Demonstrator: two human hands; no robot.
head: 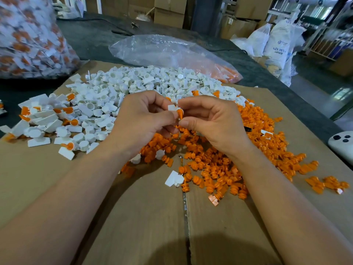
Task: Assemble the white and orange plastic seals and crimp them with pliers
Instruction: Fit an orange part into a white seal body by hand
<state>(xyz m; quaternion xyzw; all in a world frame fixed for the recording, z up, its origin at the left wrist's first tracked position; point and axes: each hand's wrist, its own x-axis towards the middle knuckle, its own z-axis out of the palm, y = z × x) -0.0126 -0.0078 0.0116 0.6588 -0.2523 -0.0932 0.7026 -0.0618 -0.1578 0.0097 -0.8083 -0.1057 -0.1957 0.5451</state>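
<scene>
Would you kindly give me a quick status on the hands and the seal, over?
Left hand pinches white seal body; right hand pinches orange insert, the two parts meeting. No pliers in either hand. Nothing blocking.

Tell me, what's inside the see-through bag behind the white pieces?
The clear bag holds orange plastic pieces bunched in its right end. The rest looks mostly empty, but its crumpled, shiny folds blur anything else inside.

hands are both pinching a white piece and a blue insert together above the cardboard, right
Not quite: the insert is orange, not blue. The head view shows the left hand and right hand pinching it with the white piece above the cardboard.
</scene>
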